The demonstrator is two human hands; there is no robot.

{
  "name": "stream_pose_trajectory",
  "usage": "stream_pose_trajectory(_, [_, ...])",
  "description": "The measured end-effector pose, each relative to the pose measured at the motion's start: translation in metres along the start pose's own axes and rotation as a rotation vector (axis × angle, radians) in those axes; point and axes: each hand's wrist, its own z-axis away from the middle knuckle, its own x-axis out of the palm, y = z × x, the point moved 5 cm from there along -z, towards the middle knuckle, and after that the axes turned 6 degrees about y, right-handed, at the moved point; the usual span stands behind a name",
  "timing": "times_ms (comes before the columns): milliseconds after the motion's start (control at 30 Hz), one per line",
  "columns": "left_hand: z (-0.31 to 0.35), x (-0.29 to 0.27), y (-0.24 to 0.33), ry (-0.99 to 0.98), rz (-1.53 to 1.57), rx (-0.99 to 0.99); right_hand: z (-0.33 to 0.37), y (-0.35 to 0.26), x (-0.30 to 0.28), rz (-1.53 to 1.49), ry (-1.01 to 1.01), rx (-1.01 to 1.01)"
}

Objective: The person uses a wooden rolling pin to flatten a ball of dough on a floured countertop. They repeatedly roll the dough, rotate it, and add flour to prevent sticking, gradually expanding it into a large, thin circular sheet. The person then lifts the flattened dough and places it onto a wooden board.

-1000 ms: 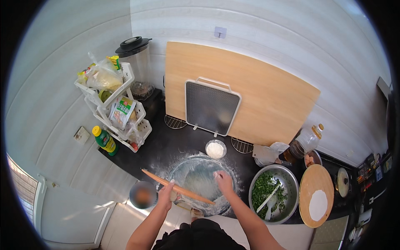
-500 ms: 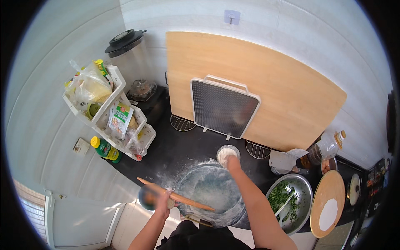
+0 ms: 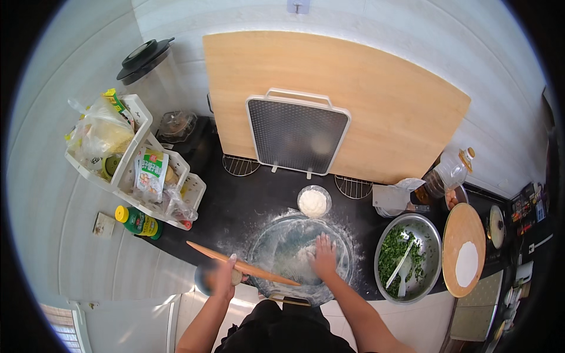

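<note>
My left hand (image 3: 223, 279) grips a tapered wooden rolling pin (image 3: 259, 272), which slants over the left part of a round, flour-dusted board (image 3: 276, 254). A pale rounded lump (image 3: 236, 277), possibly dough, shows beside those fingers; whether they hold it too is unclear. Flat on the board's right part lies my right hand (image 3: 323, 259), fingers spread, loose white flour around it. A small clear bowl of flour (image 3: 313, 202) stands just beyond the board. Partly behind my left hand is a blurred round bowl-like thing (image 3: 203, 278).
To the right, a steel bowl (image 3: 436, 254) holds chopped greens and a white spoon. Beside it, a round wooden board (image 3: 456, 223) carries a flat white dough sheet (image 3: 467, 265). A cleaver (image 3: 391, 197) lies behind. White baskets (image 3: 197, 191) and a green bottle (image 3: 141, 222) stand left.
My right hand has come out of the flour bowl and moved nearer, down onto the floured board. My left hand still holds the rolling pin. The whole view has shifted slightly.
</note>
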Motion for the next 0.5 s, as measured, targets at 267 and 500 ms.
stream_pose_trajectory(267, [-0.005,-0.006,-0.002,-0.088,-0.021,-0.068,0.030,-0.101,0.047,-0.108,-0.175,-0.515])
stream_pose_trajectory(500, [-0.015,0.003,-0.019,-0.124,-0.165,-0.076,0.012,-0.029,0.007,-0.028,-0.107,-0.098])
